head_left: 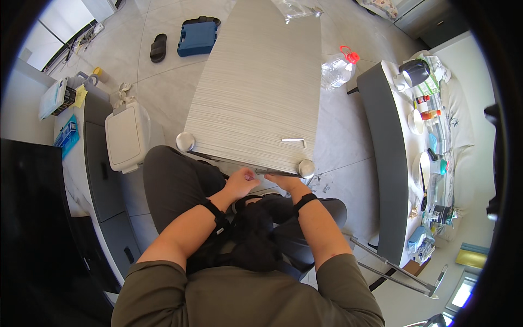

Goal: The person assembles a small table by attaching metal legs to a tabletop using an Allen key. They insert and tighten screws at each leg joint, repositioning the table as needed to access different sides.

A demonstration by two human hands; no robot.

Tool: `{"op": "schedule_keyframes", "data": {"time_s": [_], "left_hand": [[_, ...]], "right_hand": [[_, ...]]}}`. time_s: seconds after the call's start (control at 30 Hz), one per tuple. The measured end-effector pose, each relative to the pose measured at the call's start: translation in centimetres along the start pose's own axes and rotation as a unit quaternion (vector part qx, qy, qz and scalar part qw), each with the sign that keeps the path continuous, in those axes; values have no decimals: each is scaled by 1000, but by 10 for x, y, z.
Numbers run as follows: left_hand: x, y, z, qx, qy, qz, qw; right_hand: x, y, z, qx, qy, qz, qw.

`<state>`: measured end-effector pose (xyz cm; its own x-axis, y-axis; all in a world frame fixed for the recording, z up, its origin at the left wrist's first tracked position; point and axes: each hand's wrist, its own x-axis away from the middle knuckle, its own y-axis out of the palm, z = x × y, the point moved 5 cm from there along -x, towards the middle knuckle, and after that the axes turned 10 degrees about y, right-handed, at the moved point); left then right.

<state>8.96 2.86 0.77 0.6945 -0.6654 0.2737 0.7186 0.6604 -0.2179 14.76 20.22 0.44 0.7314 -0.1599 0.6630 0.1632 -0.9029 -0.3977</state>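
Note:
In front of me lies a long piece of furniture with a grey wood-grain surface (256,82). Round silver feet, a left one (185,141) and a right one (306,168), sit at its near corners. On the surface, near the right foot, rests an L-shaped hex key (295,140). My left hand (239,184) is just below the near edge, fingers curled round something small and purplish that I cannot make out. Beside it, close under the same edge, my right hand (287,183) has its fingers stretched toward the left hand; some are partly hidden. A gap separates the hands.
A white lidded bin (127,136) stands left, beside a grey cabinet (103,169). Beyond lie a blue case (197,39) and a black slipper (158,48). To the right are a large clear bottle (338,71) and a cluttered grey-sided table (381,136).

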Motion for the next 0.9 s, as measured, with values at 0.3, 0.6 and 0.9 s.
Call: {"op": "schedule_keyframes", "data": {"time_s": [0.3, 0.6, 0.9], "left_hand": [[10, -4, 9, 274, -233, 41, 932], [-19, 8, -14, 569, -120, 231, 780], [-23, 10, -16, 506, -87, 142, 846]], "right_hand": [[36, -9, 9, -515, 57, 73, 852], [11, 49, 39, -688, 299, 12, 661], [-23, 73, 20, -816, 260, 18, 516]]}}
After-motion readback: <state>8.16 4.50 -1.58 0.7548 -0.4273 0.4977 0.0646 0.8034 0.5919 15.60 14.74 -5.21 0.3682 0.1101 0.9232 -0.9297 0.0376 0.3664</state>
